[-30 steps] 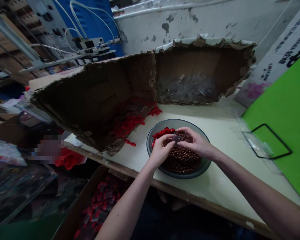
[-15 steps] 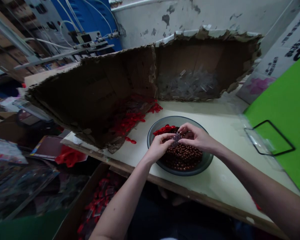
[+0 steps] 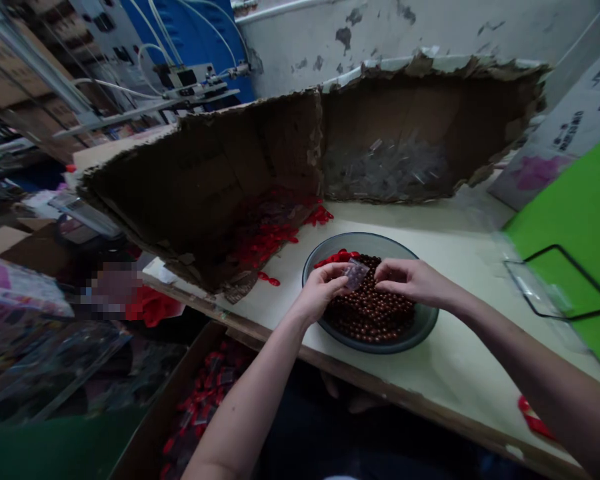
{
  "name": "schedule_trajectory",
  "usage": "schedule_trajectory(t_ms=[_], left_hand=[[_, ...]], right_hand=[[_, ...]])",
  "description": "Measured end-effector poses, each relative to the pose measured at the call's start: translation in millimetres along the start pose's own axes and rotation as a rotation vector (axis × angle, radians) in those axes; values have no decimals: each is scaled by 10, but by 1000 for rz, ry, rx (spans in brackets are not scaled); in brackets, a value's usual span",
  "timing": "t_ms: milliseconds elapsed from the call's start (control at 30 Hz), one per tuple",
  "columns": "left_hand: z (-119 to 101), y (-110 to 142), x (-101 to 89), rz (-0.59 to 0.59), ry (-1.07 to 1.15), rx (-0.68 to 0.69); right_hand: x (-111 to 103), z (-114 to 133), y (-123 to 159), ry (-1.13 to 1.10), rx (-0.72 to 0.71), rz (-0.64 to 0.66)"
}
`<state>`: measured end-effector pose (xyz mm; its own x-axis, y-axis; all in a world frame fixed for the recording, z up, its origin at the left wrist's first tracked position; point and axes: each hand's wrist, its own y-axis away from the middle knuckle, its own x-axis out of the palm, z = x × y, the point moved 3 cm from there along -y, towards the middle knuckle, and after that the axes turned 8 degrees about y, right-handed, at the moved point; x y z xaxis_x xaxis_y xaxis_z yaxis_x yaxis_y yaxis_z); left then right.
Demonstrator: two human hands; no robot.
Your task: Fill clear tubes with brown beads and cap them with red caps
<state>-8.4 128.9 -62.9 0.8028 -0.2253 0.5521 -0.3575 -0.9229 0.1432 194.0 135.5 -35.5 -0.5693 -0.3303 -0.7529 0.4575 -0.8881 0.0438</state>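
My left hand (image 3: 321, 291) pinches a small clear plastic case (image 3: 357, 274) between thumb and fingers, above a grey bowl (image 3: 433, 320). Shiny brown beads (image 3: 375, 321) fill most of the bowl, and red plastic pieces (image 3: 341, 256) lie at its far left side. Just right of the case, apart from it, my right hand (image 3: 414, 281) hovers over the beads with thumb and fingertips drawn together. Whatever its fingertips may hold is too small to make out.
A torn cardboard box (image 3: 205, 173) behind the bowl has red pieces (image 3: 265, 243) on its left and clear plastic parts (image 3: 395, 160) on its right. A green panel (image 3: 575, 220) stands at right. Below the table edge, a carton contains red-and-clear items (image 3: 205, 393).
My right hand has moved right, away from the plastic case, which stays in my left hand. The whole view has shifted slightly, so the scene sits further right.
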Motion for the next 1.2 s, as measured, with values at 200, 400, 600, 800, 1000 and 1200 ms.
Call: schedule_trajectory(t_ms=[200, 400, 600, 800, 1000, 1200], left_hand=[[33, 5, 71, 27, 204, -19], [13, -20, 176, 45, 247, 47], [22, -51, 144, 41, 224, 76], [33, -60, 59, -16, 167, 73], [32, -21, 32, -49, 189, 97], [134, -5, 60, -36, 99, 90]], right_hand=[[-9, -184, -101, 345, 37, -57], [48, -284, -515, 512, 60, -140], [292, -374, -935, 590, 24, -79], [345, -412, -1008, 590, 56, -78], [187, -308, -693, 162, 97, -168], [80, -89, -175, -942, 238, -199]])
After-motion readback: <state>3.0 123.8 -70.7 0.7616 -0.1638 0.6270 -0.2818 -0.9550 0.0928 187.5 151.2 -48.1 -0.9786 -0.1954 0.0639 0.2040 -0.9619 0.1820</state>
